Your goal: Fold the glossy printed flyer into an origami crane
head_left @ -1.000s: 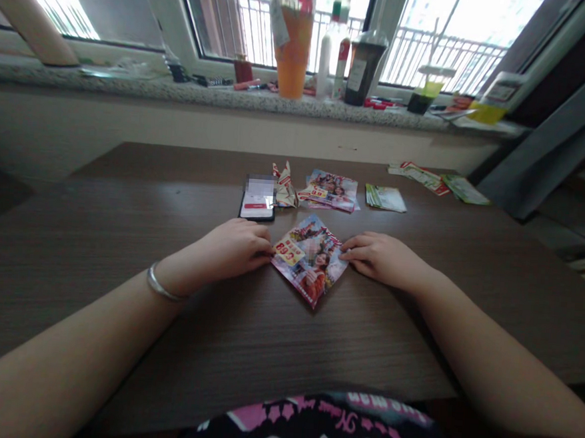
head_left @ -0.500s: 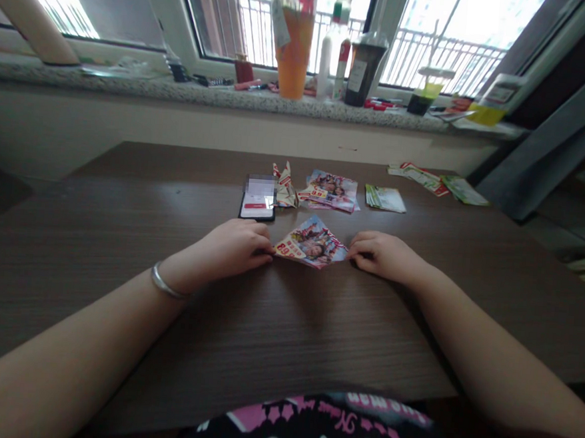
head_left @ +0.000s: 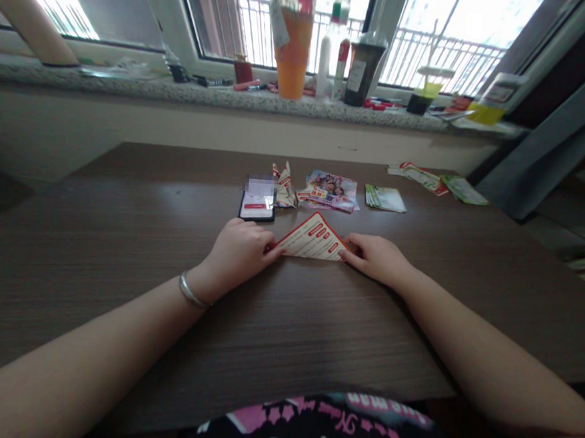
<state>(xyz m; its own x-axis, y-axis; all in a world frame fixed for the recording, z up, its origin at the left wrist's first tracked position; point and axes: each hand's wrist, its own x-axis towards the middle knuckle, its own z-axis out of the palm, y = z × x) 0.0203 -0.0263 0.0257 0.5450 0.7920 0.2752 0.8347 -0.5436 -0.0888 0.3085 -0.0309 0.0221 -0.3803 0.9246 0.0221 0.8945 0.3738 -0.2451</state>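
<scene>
A sheet of printed paper [head_left: 314, 239] is folded into a triangle on the table, its point facing away from me. Its cream side with red print shows on top. My left hand [head_left: 245, 246] pinches the left corner between thumb and fingers. At the right corner, my right hand [head_left: 377, 256] pinches the paper with the thumb on top. Just beyond my left hand lies a phone [head_left: 258, 206] with its screen lit. A folded paper figure [head_left: 285, 190] stands beside the phone, and a pile of picture leaflets [head_left: 332, 188] lies behind the triangle.
Green-and-white paper squares [head_left: 385, 199] are stacked to the right. More leaflets [head_left: 425, 179] lie at the table's back right. On the windowsill [head_left: 205, 96] stand a tall orange drink cup [head_left: 291, 52], a dark drink cup [head_left: 363, 70], bottles and small items.
The paper's coloured picture side was up; now it is folded over into a triangle with the cream printed side showing. My left hand has shifted slightly right, and both hands grip the corners.
</scene>
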